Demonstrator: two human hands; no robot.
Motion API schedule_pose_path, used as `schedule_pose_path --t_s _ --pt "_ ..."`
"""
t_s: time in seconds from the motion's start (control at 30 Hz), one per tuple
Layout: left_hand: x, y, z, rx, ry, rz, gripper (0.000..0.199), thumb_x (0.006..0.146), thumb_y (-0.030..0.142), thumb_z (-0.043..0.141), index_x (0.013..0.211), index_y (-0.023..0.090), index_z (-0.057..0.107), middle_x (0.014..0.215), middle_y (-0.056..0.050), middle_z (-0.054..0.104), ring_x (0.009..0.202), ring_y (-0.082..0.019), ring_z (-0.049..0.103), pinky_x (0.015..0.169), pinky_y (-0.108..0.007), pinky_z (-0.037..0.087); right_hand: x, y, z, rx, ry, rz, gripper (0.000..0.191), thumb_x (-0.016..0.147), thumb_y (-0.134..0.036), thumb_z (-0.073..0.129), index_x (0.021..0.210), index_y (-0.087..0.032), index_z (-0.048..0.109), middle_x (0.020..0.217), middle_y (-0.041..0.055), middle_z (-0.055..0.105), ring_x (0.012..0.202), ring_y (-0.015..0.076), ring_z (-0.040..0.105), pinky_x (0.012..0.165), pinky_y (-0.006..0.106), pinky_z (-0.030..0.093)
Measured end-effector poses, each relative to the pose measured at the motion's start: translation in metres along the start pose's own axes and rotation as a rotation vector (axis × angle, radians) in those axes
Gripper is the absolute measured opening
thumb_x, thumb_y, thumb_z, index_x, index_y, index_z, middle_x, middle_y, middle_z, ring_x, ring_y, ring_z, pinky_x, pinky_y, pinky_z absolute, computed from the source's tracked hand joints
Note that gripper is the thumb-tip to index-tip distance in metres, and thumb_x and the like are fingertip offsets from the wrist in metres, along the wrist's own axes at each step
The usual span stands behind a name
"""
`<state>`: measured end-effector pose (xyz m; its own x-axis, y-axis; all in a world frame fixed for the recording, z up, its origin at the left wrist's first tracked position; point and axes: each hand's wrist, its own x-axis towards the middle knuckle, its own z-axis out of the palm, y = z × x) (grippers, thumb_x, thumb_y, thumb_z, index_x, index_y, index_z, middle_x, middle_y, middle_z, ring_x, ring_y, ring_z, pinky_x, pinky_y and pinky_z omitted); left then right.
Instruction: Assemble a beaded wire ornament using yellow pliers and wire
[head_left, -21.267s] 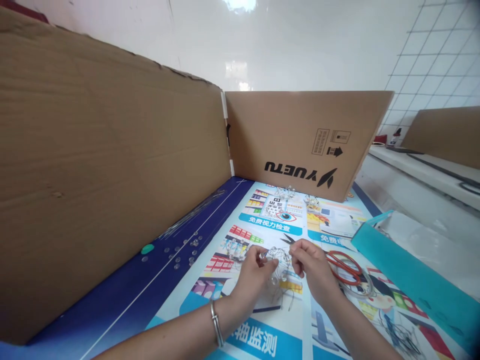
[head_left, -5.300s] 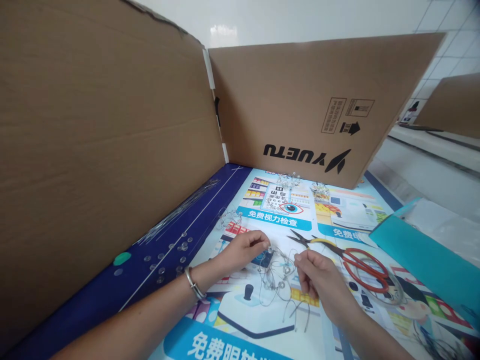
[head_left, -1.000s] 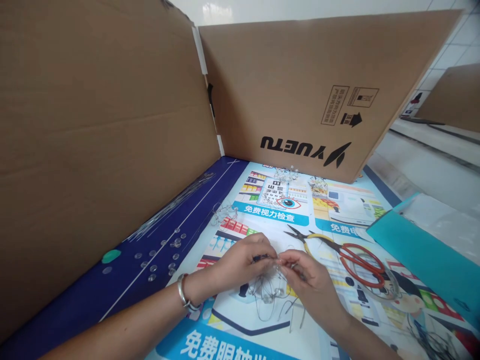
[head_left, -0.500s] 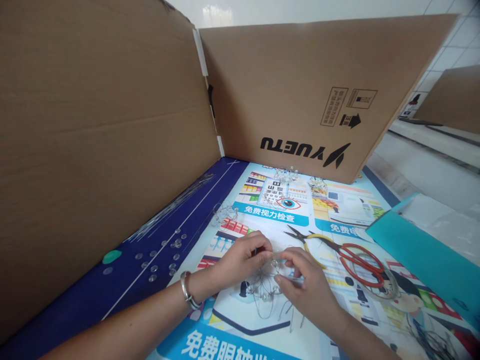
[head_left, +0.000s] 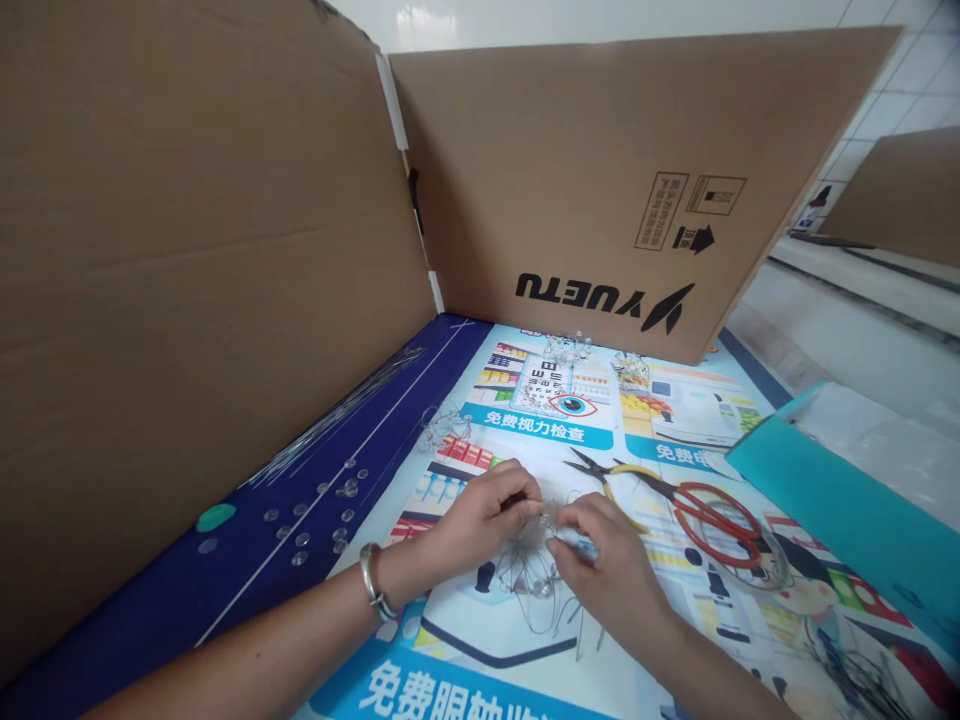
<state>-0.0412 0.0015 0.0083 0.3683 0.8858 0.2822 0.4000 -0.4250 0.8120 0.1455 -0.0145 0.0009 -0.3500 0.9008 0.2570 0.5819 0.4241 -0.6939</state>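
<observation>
Now hands (head_left: 491, 520) closer together, pinching beaded wire (head_left: 531, 568).

Clear-beaded wire cluster (head_left: 531, 570) is being pinched and worked between left hand (head_left: 487, 520) and right hand (head_left: 607, 570), just above printed poster (head_left: 540, 430). Yellow-handled pliers (head_left: 600, 470) and red-handled scissors (head_left: 712, 525) are being left lying right; loose clear beads (head_left: 322, 510) are lying left on navy border (head_left: 150, 640).

Clear beaded silver wire (head_left: 529, 575) sits at six o'clock. Red-handled scissors (head_left: 712, 525) and yellow-handled pliers (head_left: 626, 480) lie at four, a teal folder (head_left: 832, 490) beyond them; navy mat (head_left: 225, 610) at eight.
</observation>
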Motion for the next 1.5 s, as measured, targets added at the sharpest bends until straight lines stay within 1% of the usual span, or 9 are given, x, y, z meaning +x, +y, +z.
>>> schedule_pose_path --t_s 0.1,0.23,0.5,0.7,0.97,1.07,1.2,1.3,1.5 --pt "-0.001 0.001 0.001 -0.001 -0.01 0.006 0.011 0.085 0.017 0.049 0.075 0.016 0.056 0.072 0.0 0.05 0.07 -0.013 0.048 0.065 -0.024 0.038 0.001 -0.001 0.0 -0.013 0.019 0.024 0.006 0.074 -0.017 0.055 0.076 -0.022 0.053 0.081 0.0022 0.053 0.079 0.017 0.051 0.062 0.026 0.044" --pt "0.0 0.0 -0.001 -0.025 -0.06 -0.005 0.009 0.084 0.017 0.051 0.077 0.016 0.056 0.075 0.0 0.051 0.071 -0.013 0.049 0.066 -0.024 0.038 0.002 0.002 0.001 -0.05 0.044 0.048 0.009 0.075 -0.017 0.053 0.068 -0.022 0.051 0.072 -0.0002 0.052 0.07 0.0154 0.05 0.061 0.027 0.04" --pt "0.001 0.0 -0.005 -0.139 -0.128 -0.061 0.008 0.083 0.018 0.053 0.076 0.015 0.055 0.077 0.0 0.05 0.073 -0.012 0.048 0.068 -0.023 0.038 0.0 0.0 -0.002 -0.053 0.017 0.062 0.013 0.077 -0.018 0.051 0.065 -0.022 0.049 0.068 -0.0007 0.051 0.066 0.0151 0.049 0.058 0.026 0.037" --pt "0.0 -0.007 -0.007 -0.299 -0.205 -0.127 0.008 0.079 0.02 0.058 0.083 0.015 0.055 0.077 0.001 0.048 0.066 -0.009 0.046 0.06 -0.021 0.038 -0.001 -0.001 -0.003 -0.055 0.006 0.045 0.012 0.078 -0.016 0.049 0.068 -0.022 0.048 0.069 -0.0006 0.05 0.067 0.0152 0.047 0.058 0.027 0.036" --pt "0.0 -0.011 -0.007 -0.373 -0.221 -0.112 0.015 0.072 0.016 0.065 0.082 0.014 0.054 0.079 -0.001 0.05 0.066 -0.009 0.047 0.061 -0.022 0.04 -0.002 -0.002 -0.002 -0.096 0.049 -0.054 0.006 0.078 -0.018 0.051 0.074 -0.021 0.048 0.075 0.0016 0.05 0.072 0.0164 0.047 0.062 0.028 0.036" --pt "-0.001 -0.01 -0.007 -0.492 -0.242 -0.157 0.016 0.074 0.02 0.065 0.085 0.014 0.054 0.076 -0.001 0.051 0.065 -0.009 0.047 0.06 -0.023 0.04 -0.003 -0.003 -0.003 -0.047 0.053 -0.107 0.008 0.082 -0.021 0.049 0.074 -0.02 0.048 0.073 0.0012 0.05 0.071 0.0157 0.047 0.062 0.027 0.036" --pt "-0.001 -0.011 -0.008 -0.651 -0.287 -0.245 0.02 0.077 0.026 0.063 0.091 0.014 0.053 0.073 -0.001 0.052 0.064 -0.01 0.048 0.059 -0.023 0.039 -0.004 -0.002 -0.005 0.064 0.052 -0.044 0.017 0.086 -0.027 0.046 0.071 -0.021 0.047 0.067 -0.001 0.048 0.063 0.0132 0.045 0.059 0.026 0.034" --pt "0.0 -0.011 -0.011 -0.64 -0.304 -0.256 0.02 0.079 0.027 0.061 0.091 0.014 0.054 0.074 -0.001 0.053 0.065 -0.011 0.049 0.061 -0.024 0.04 -0.004 -0.002 -0.006 0.11 0.057 0.002 0.02 0.087 -0.03 0.046 0.069 -0.021 0.048 0.064 -0.0019 0.047 0.06 0.0124 0.043 0.057 0.025 0.034" --pt "0.002 -0.012 -0.019 -0.563 -0.316 -0.204 0.014 0.082 0.024 0.056 0.09 0.014 0.055 0.079 -0.001 0.053 0.069 -0.011 0.049 0.063 -0.023 0.039 -0.005 -0.001 -0.008 0.168 0.052 0.072 0.021 0.086 -0.035 0.046 0.07 -0.021 0.048 0.063 -0.0028 0.045 0.058 0.0117 0.042 0.055 0.024 0.033"
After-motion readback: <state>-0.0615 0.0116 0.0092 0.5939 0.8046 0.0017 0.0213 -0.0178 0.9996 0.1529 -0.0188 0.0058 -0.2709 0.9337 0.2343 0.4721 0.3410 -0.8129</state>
